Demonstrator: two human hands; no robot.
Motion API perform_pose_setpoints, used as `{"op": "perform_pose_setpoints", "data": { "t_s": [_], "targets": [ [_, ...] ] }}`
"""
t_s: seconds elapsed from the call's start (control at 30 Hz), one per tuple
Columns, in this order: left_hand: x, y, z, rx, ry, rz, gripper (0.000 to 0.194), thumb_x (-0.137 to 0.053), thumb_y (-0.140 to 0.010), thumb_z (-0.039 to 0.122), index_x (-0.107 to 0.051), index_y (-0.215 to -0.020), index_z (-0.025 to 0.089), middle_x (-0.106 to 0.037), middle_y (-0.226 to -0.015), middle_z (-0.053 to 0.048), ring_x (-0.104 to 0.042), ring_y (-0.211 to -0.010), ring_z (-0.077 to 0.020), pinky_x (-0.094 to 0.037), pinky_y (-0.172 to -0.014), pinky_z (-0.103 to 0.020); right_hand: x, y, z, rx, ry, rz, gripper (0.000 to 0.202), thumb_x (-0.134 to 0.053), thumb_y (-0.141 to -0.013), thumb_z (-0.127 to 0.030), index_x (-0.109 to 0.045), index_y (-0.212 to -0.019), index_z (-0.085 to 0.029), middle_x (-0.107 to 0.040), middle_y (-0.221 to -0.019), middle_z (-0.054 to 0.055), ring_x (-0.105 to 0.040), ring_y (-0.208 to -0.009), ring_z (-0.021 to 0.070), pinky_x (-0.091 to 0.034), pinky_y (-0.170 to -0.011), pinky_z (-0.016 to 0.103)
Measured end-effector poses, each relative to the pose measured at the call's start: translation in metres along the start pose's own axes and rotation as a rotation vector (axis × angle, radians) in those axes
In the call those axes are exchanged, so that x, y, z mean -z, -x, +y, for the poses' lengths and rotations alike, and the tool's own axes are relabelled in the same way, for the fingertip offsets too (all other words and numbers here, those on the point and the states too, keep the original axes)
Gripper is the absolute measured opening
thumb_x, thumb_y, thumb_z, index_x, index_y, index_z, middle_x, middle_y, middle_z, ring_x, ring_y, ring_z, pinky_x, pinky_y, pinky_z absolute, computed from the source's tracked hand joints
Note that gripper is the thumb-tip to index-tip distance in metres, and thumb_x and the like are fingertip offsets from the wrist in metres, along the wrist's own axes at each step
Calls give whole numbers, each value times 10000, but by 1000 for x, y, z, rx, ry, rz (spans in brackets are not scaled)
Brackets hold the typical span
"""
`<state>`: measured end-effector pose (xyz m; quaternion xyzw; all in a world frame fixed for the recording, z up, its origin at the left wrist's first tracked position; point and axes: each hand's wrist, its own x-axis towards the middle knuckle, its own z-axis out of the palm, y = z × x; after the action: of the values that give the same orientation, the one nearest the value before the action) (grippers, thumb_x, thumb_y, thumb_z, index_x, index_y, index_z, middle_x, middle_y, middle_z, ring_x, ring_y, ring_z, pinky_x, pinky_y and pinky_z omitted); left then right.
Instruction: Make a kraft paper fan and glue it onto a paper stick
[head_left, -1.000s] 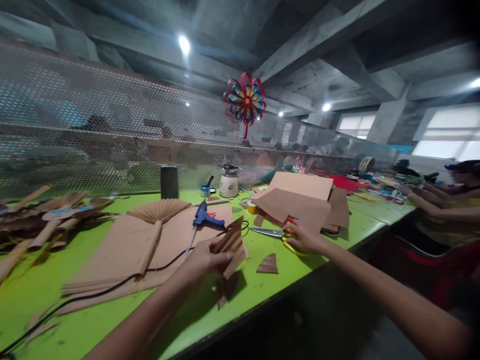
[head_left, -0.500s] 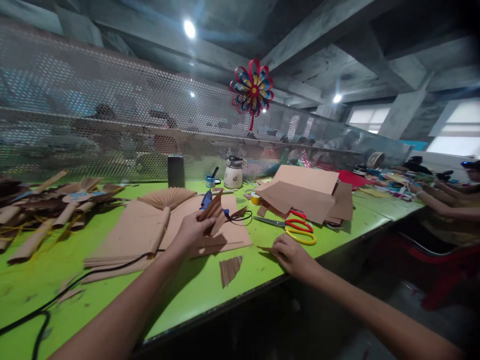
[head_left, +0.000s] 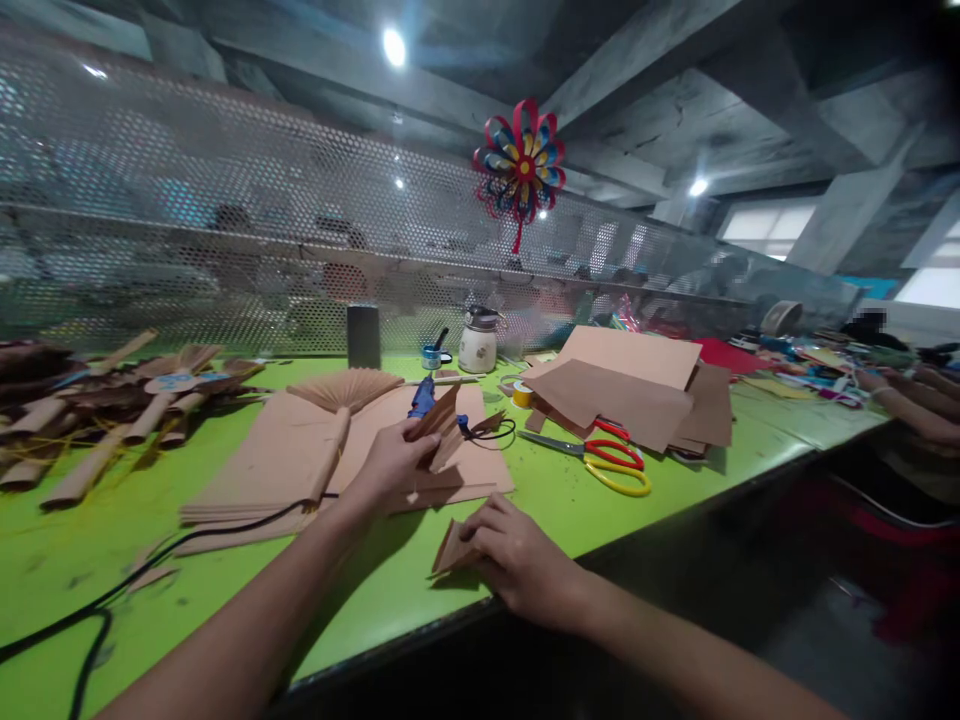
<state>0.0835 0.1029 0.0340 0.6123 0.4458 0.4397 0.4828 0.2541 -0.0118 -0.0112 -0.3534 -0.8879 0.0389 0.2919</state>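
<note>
My left hand (head_left: 397, 460) pinches folded brown paper pieces (head_left: 442, 428) above the brown paper sheets (head_left: 255, 460). Just behind that grip, a blue glue gun (head_left: 422, 397) shows in part. Near the table's front edge, my right hand (head_left: 510, 550) is closed at the fingertips on a small brown paper piece (head_left: 454, 553); whether another piece lies under it cannot be made out. A pleated paper fan (head_left: 345, 390) with a rolled handle rests on the sheets to the left. Scissors with red and yellow handles (head_left: 615, 465) lie right of my hands.
Several finished paper fans (head_left: 165, 390) are piled at the left of the green table (head_left: 360, 620). A black cable (head_left: 217, 530) crosses the left side. Behind stand a black box (head_left: 364, 337) and a jar (head_left: 478, 345); stacked brown sheets (head_left: 615, 395) lie right. A person's arm (head_left: 922, 410) is far right.
My right hand has moved left along the table's front edge to where the loose pleated piece lay. My left hand still holds its paper. The view has shifted slightly.
</note>
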Motion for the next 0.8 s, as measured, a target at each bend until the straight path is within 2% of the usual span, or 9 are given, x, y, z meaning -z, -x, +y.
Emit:
{"op": "perform_pose_setpoints", "data": {
  "t_s": [0.2,0.3,0.37,0.43,0.5,0.53,0.6,0.7,0.8],
  "targets": [
    [-2,3,1,40,43,-40,418,-679,-593,309,-687,-936,70,-711,-868,-98,-618,-789,-235,-440,-659,-291,7,28,8,40,168,53,146,-459,-909,-130,-568,-820,-172,-617,-816,76,-484,-746,188,-428,-684,326],
    [-5,4,2,83,84,-85,397,-669,-604,267,-680,-944,63,-707,-837,-102,-622,-725,-210,-446,-622,-283,34,64,11,-7,215,72,200,-383,-933,-117,-570,-879,-165,-624,-814,83,-516,-745,190,-449,-690,339],
    [-7,5,1,110,110,-114,380,-667,-607,231,-676,-949,66,-697,-778,-85,-608,-653,-183,-434,-578,-266,61,99,12,-70,253,100,204,-382,-934,-129,-571,-1008,-151,-643,-859,97,-563,-777,194,-480,-738,356],
    [-9,5,-1,137,126,-141,371,-673,-609,211,-671,-950,66,-665,-679,-52,-565,-554,-150,-401,-510,-246,89,142,16,-177,363,130,266,-349,-911,-94,-602,-959,-161,-658,-838,105,-605,-763,205,-509,-725,361],
    [-11,6,-2,165,136,-172,381,-678,-622,215,-661,-969,60,-613,-588,-16,-499,-461,-120,-348,-442,-228,111,188,20,-327,526,30,282,-401,-865,-86,-661,-865,-196,-690,-790,97,-648,-699,213,-539,-634,329],
    [-12,8,-2,178,140,-188,391,-679,-629,214,-655,-986,58,-592,-562,-3,-468,-429,-107,-326,-421,-222,118,208,22,-377,558,-103,267,-458,-828,-106,-691,-912,-205,-714,-858,110,-678,-751,238,-558,-647,339],
    [-13,11,-1,195,148,-222,401,-672,-647,200,-645,-1023,64,-574,-547,13,-426,-395,-86,-309,-405,-214,125,233,21,-460,623,-206,192,-597,-730,-190,-738,-859,-213,-735,-840,126,-703,-751,302,-582,-614,369],
    [-13,14,0,219,164,-284,355,-660,-674,175,-643,-1017,83,-576,-555,16,-402,-390,-67,-314,-413,-205,127,212,0,-534,555,-211,316,-673,-732,-265,-711,-1046,-260,-713,-1055,99,-673,-979,303,-588,-781,352],
    [-13,14,-4,236,175,-291,310,-657,-682,159,-645,-984,92,-524,-487,40,-376,-377,-61,-276,-400,-193,134,128,-42,-352,299,-154,371,-633,-831,-306,-614,-1201,-299,-681,-1142,60,-635,-1074,221,-543,-875,257]
  ]
}}
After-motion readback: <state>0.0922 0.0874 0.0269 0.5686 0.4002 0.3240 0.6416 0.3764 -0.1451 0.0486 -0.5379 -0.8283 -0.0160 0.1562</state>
